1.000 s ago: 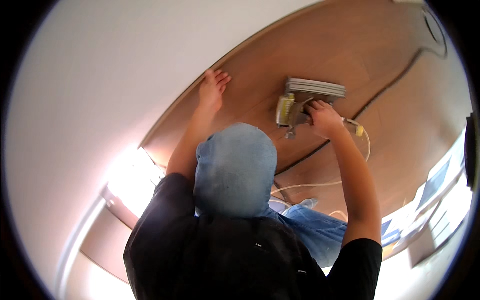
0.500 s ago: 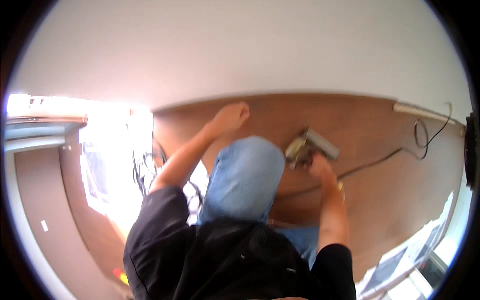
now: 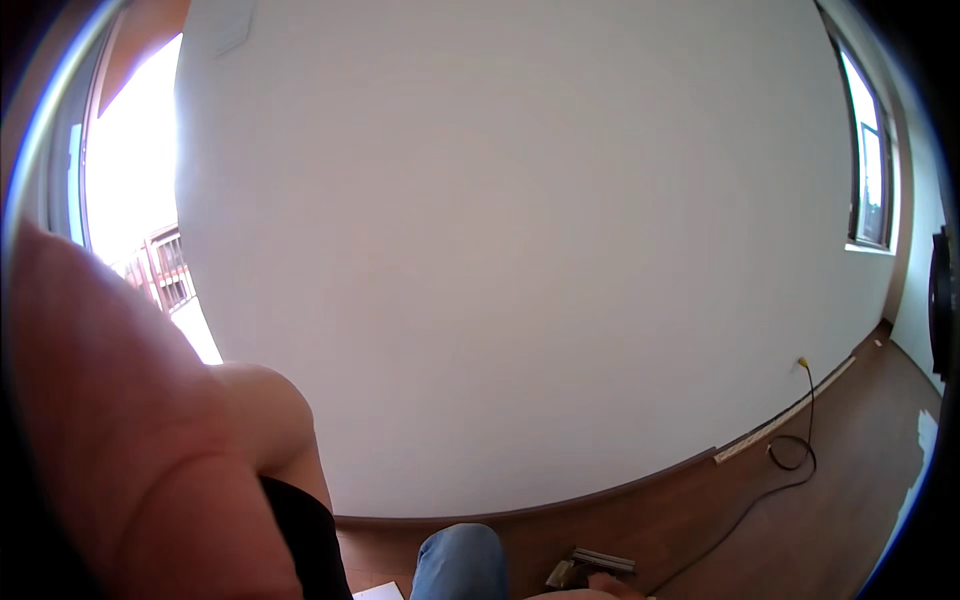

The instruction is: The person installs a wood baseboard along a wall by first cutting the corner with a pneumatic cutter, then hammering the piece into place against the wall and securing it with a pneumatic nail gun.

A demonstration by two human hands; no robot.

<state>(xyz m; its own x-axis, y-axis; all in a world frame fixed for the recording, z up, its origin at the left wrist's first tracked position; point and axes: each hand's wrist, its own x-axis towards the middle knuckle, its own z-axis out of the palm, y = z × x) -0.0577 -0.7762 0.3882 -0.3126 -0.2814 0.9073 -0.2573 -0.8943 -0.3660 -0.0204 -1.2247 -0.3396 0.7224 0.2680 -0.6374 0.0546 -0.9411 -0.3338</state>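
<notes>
My left hand [image 3: 150, 430] is raised so near the camera that it fills the lower left, large and blurred. Its fingers are out of sight, so I cannot tell whether it holds anything. Behind it the bent arm runs down to a black sleeve [image 3: 305, 535]. At the bottom edge my right hand [image 3: 608, 584] is closed on a corded power tool [image 3: 603, 561] with a flat grey metal plate and a dusty yellowish body. The tool rests low by the brown floor, right of my jeans-clad knee [image 3: 460, 560]; its exact kind does not show.
A white wall [image 3: 530, 270] rises ahead from the brown floor [image 3: 730, 560]. A dark cord [image 3: 735, 525] loops to a yellow plug [image 3: 803, 362] at the wall. A pale strip [image 3: 785, 425] lies along the wall's foot. A window [image 3: 870, 150] stands right, a bright opening [image 3: 140, 170] left.
The view has tilted up from the floor to the wall. My left hand has come from above the floor up close to the camera. My right hand stays at the tool.
</notes>
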